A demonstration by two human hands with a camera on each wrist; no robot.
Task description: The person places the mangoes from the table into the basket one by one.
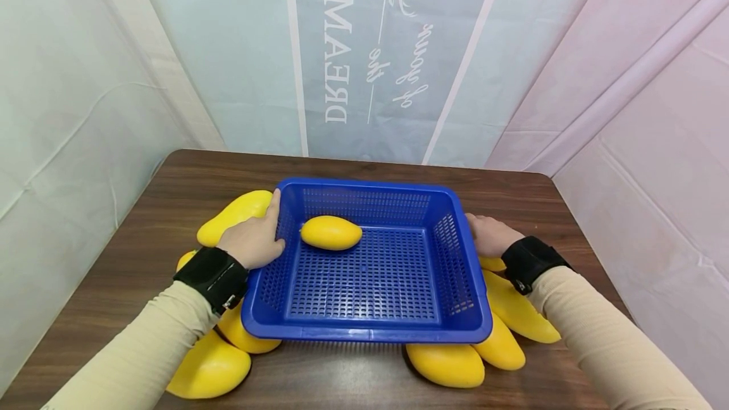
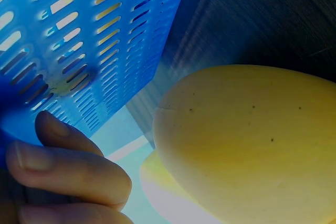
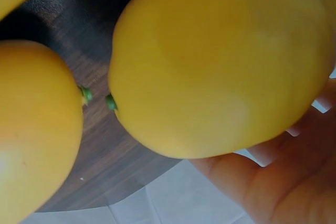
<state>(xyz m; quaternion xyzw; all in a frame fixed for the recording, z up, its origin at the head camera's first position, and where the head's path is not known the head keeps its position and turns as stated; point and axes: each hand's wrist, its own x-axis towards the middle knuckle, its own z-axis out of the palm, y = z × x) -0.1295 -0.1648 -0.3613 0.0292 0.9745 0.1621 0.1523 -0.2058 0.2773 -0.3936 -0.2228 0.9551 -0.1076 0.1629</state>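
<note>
The basket [image 1: 370,335] looks light and a little springy, its thin, slotted plastic likely to flex, so it is best taken by the rolled rim, with both short sides held level. The mango [image 1: 331,233] inside, lying in the far left part, looks smooth and could roll if the basket tips; its rounded middle would be the place to grip.

The basket lies between the hands, over the middle of the table [image 1: 529,207]. The left hand [image 1: 254,239] grips its left rim, index finger stretched along it, other fingers bent outside the wall. The right hand [image 1: 492,235] is just beside the right wall, fingertips hidden by the rim; I cannot tell how far its fingers are bent, or whether it holds the basket or a nearby mango. More mangoes [image 1: 446,364] lie left and right.
</note>
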